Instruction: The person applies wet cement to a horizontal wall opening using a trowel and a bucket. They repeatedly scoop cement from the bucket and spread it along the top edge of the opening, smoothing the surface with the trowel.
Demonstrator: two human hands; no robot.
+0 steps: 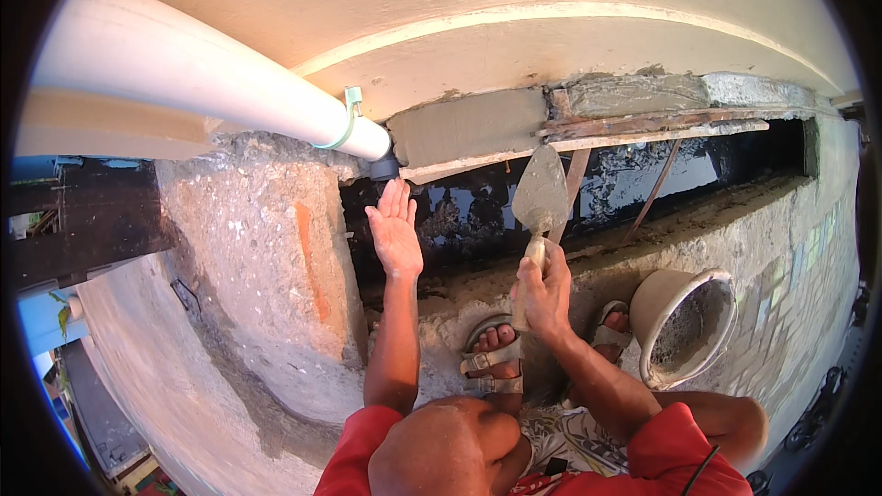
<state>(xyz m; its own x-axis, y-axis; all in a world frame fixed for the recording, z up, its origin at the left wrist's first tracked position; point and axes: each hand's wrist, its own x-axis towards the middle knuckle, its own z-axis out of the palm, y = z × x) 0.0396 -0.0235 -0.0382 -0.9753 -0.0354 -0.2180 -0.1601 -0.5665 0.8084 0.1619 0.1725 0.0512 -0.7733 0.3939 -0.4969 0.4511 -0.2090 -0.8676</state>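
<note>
My right hand grips the handle of a pointing trowel. Its cement-smeared blade points up and away from me, over the near side of the opening and close to the wooden form boards. My left hand is held out with the palm up and the fingers stretched, holding nothing. Its fingertips are just below the dark end fitting of a thick white pipe; whether they touch it I cannot tell. Beyond the boards runs a band of smooth grey mortar along the wall's foot.
A long trench with dark water lies in front of my sandalled feet. To my right stands a tilted whitish bucket with grey mix inside. Thin wooden props slant across the trench. Rough concrete rises at the left.
</note>
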